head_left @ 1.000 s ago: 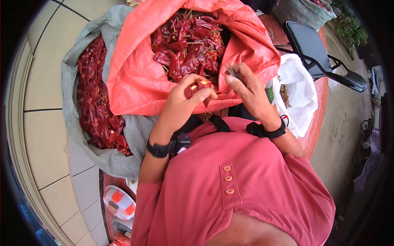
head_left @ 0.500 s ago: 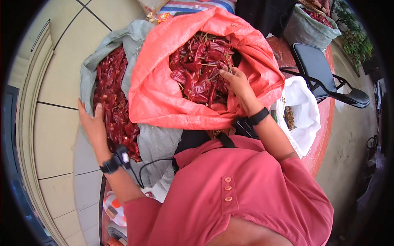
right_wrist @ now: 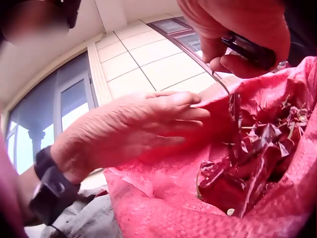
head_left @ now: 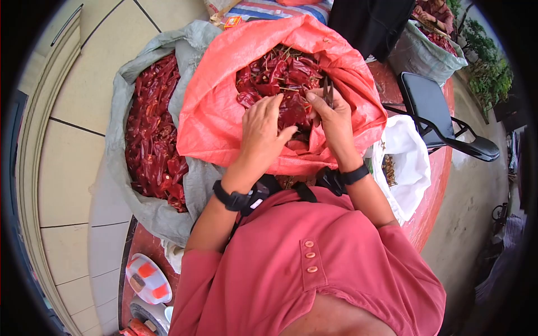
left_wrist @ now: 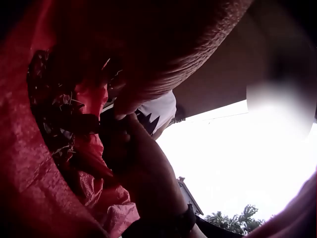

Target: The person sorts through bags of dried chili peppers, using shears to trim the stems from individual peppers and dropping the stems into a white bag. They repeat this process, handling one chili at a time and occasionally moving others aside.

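Observation:
In the head view, my left hand [head_left: 259, 136] reaches over the near rim of the red woven bag [head_left: 216, 95], fingers extended and apart, holding nothing. My right hand [head_left: 338, 124] grips dark metal scissors [head_left: 328, 93] above dried red chilies [head_left: 277, 75]. In the right wrist view, the right hand [right_wrist: 242, 29] wraps round the black scissor handle [right_wrist: 247, 48], and its thumb and a finger pinch a thin stem [right_wrist: 221, 83] with a chili [right_wrist: 235, 109] hanging from it. The left hand [right_wrist: 133, 129] is beside this chili, apart from it.
A grey sack [head_left: 120, 134] of red chilies stands at the left. On the right are a white bag [head_left: 412, 168] with brown bits and a black folding chair [head_left: 428, 101]. A patterned dish [head_left: 148, 279] lies at lower left; another person sits at top right [head_left: 443, 14].
My left hand has moved from the grey sack to the red bag, and the red chilies it held a second ago are gone from it. The right hand has stayed over the red bag, holding the scissors.

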{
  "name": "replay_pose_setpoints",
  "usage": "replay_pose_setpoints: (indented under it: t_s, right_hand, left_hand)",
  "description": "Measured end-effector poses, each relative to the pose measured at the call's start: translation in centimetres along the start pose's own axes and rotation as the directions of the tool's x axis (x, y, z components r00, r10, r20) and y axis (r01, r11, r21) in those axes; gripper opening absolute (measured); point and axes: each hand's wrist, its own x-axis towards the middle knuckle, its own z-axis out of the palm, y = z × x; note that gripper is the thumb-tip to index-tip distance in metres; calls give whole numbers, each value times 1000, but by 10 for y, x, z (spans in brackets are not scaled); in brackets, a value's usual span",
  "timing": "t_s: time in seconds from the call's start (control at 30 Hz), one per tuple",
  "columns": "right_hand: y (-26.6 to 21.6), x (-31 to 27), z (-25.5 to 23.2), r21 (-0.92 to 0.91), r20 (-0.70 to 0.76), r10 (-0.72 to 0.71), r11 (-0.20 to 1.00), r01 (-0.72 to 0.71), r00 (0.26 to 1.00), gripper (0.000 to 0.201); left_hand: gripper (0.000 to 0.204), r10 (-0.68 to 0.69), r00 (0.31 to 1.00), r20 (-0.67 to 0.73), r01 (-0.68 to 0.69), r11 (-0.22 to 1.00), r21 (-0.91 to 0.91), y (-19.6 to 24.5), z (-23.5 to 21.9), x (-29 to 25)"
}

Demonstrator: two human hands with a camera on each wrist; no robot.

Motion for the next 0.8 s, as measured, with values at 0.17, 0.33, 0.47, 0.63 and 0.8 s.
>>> replay_pose_setpoints:
  t_s: [0.17,0.33,0.47,0.63,0.8]
  right_hand:
    - [-23,-18,-3,26,85,-13,1000,11,996,12]
    - [-24,-19,-4,212,116,60,974,-84,991,15]
    - [-10,-15,-15,403,255,60,901,-163,965,19]
    - [-19,-26,-13,230,235,100,961,-155,967,20]
    - [-12,-30,-5,-169,243,-110,974,154,964,11]
  left_hand:
    - [68,-30,984,178,78,960,-269,3,14,9]
    - [60,-67,954,291,223,809,-545,19,8,7]
    - [53,-132,958,255,257,790,-556,11,19,-6]
    - [50,-175,941,290,309,794,-524,9,16,-14]
    - [48,-67,978,199,158,856,-492,14,10,-12]
